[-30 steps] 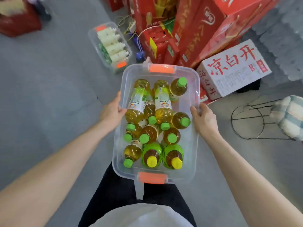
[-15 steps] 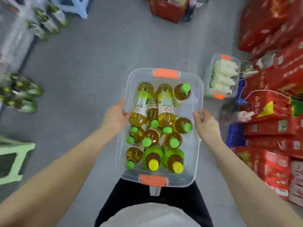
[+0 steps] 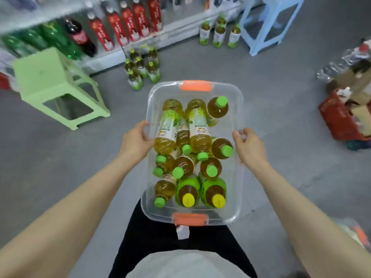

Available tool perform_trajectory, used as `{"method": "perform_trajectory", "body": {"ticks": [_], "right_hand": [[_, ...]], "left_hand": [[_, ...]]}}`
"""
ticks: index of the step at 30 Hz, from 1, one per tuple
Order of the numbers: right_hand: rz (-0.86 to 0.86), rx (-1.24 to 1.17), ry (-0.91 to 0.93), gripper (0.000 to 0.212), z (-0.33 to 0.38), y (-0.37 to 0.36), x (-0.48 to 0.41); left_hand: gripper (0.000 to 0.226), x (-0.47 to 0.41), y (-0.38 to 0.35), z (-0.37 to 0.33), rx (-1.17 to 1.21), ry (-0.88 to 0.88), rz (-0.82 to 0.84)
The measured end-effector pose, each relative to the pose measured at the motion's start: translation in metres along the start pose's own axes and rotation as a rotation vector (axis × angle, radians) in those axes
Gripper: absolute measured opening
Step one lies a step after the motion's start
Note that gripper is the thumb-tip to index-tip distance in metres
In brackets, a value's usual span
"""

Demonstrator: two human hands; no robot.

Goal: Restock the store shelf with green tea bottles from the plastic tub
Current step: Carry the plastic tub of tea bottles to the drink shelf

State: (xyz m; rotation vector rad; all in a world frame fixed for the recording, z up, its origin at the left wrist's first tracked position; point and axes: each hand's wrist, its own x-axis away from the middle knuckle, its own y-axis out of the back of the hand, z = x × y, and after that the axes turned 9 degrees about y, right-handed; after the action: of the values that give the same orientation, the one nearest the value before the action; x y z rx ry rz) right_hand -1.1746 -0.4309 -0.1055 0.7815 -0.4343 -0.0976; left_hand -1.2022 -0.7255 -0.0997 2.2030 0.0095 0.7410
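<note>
I carry a clear plastic tub (image 3: pixel 236 109) with orange latches in front of my waist. My left hand (image 3: pixel 136 140) grips its left rim and my right hand (image 3: pixel 250 146) grips its right rim. Inside lie and stand several green tea bottles (image 3: pixel 200 133) with green caps, plus two with yellow caps (image 3: pixel 188 199) at the near end. The store shelf (image 3: pixel 176 30) runs along the top of the view, holding red, dark and green drink bottles. More green tea bottles stand in one cluster on the floor (image 3: pixel 143 67) and another further right (image 3: pixel 218 35), below the shelf.
A light green plastic stool (image 3: pixel 52 85) stands on the floor at the left. A light blue stool (image 3: pixel 269 23) stands at the top right. A red basket and cardboard clutter (image 3: pixel 345 121) sit at the right edge. Grey floor lies between me and the shelf.
My view has swung round to the left: the red cartons and the second tub have gone out of sight, and the shelf and both stools now lie ahead. Both hands keep their grip.
</note>
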Motion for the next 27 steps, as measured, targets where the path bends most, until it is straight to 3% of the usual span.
{"method": "perform_trajectory", "body": {"ticks": [7,19,27], "right_hand": [[0.197,0.208,0.228,0.025,0.143,-0.071,-0.107],[0.411,0.273,0.337,0.03,0.356,-0.251,-0.209],[0.591,0.374,0.589,0.027,0.516,-0.366,-0.297]], "left_hand": [[0.054,-0.074,0.08,0.053,0.199,0.24,-0.149],[0.057,-0.217,0.259,0.148,0.146,0.457,-0.311],[0.05,-0.298,0.351,0.196,0.245,0.653,-0.425]]}}
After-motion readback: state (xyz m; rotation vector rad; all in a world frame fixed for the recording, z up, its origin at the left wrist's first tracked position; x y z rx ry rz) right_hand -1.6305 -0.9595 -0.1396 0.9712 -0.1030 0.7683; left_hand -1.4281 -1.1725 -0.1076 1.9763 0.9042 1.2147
